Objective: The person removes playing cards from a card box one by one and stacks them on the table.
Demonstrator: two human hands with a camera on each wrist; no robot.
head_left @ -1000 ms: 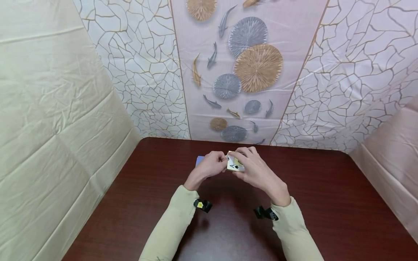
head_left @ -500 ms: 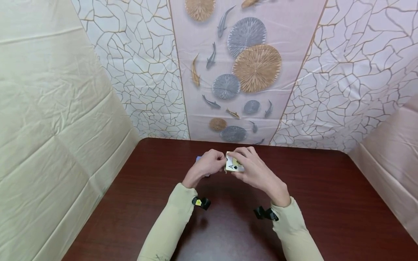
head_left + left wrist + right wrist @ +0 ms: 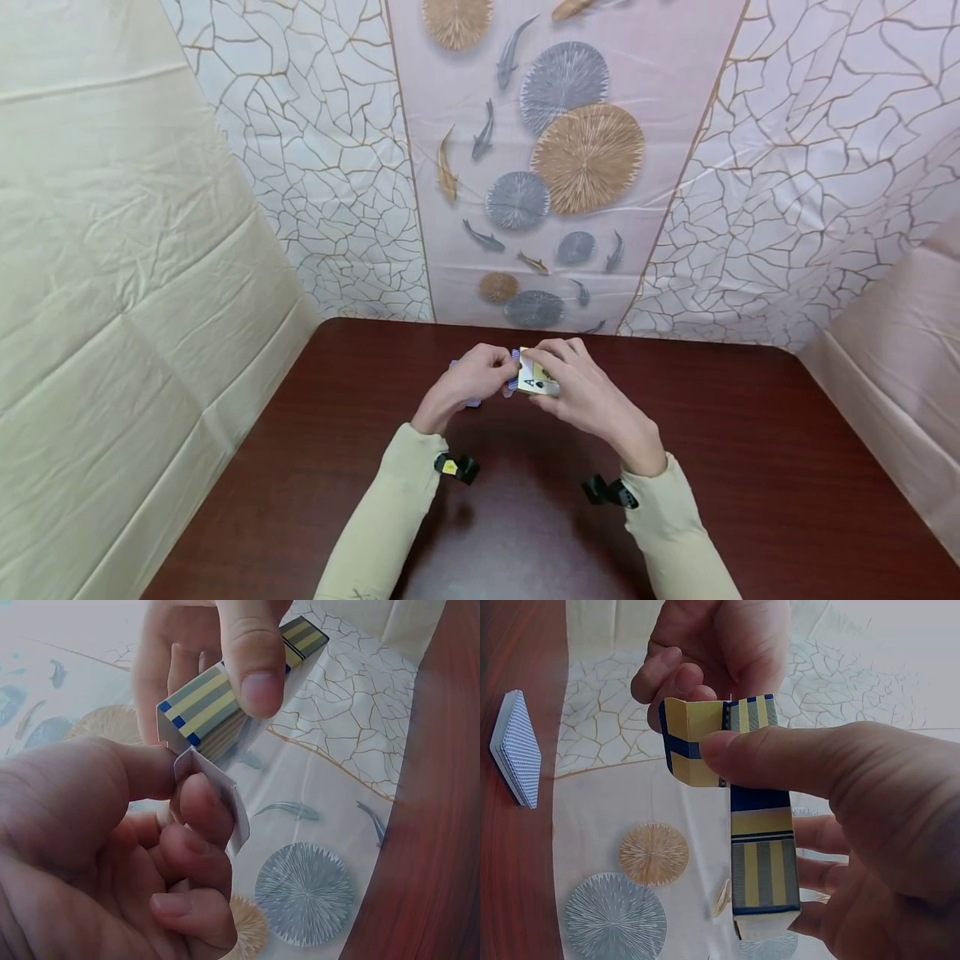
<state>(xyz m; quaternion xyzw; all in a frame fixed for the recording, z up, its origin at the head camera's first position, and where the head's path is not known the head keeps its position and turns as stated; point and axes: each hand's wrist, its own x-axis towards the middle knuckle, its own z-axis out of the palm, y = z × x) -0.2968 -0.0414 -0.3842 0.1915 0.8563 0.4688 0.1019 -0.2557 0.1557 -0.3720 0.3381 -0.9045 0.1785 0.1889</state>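
Observation:
A card box (image 3: 537, 382) with an ace of spades on its face is held above the table. My right hand (image 3: 588, 392) grips it from the right, thumb across the striped side (image 3: 761, 877) in the right wrist view. At the box's left end the lid flap (image 3: 684, 724) stands folded out. Between thumb and curled fingers, my left hand (image 3: 112, 817) pinches this flap, whose pale inside (image 3: 219, 784) shows in the left wrist view. Whether anything lies inside the box cannot be told.
A blue-backed deck of cards (image 3: 519, 754) lies on the dark red table (image 3: 360, 392), mostly hidden behind my left hand in the head view. Patterned cloth (image 3: 360, 208) hangs at the table's far edge, pale cloth (image 3: 127, 350) along the left side.
My left hand has shifted slightly left, drawing the lid flap outward. A blue patterned strip of the flap now shows between its fingers and the box. My right hand stays nearly still.

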